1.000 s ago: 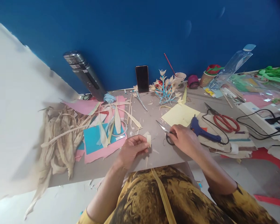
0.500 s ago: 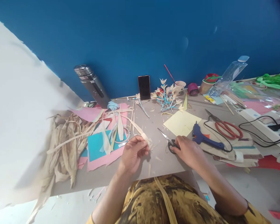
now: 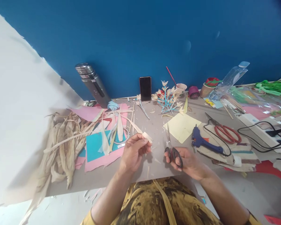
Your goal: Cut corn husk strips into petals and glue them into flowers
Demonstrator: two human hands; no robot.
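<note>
My left hand (image 3: 133,151) is closed in a pinch on a small folded piece of pale corn husk (image 3: 147,137), held just above the grey table (image 3: 154,128). My right hand (image 3: 189,161) holds small black-handled scissors (image 3: 172,153) off the table, palm turned up, fingers curled under the loops and the blades pointing away. The two hands are a short gap apart near the table's front edge. Husk scraps lie on the table between them.
A heap of dried corn husks (image 3: 63,143) lies left, beside pink and blue paper sheets (image 3: 100,147). A blue glue gun (image 3: 201,142), red scissors (image 3: 226,132), yellow paper (image 3: 181,126), a phone (image 3: 145,88), a flask (image 3: 92,84) and a husk flower model (image 3: 167,97) surround the hands.
My right hand has lifted the black scissors off the table and drawn them toward me, turning palm up. My left hand keeps its pinch on the husk piece.
</note>
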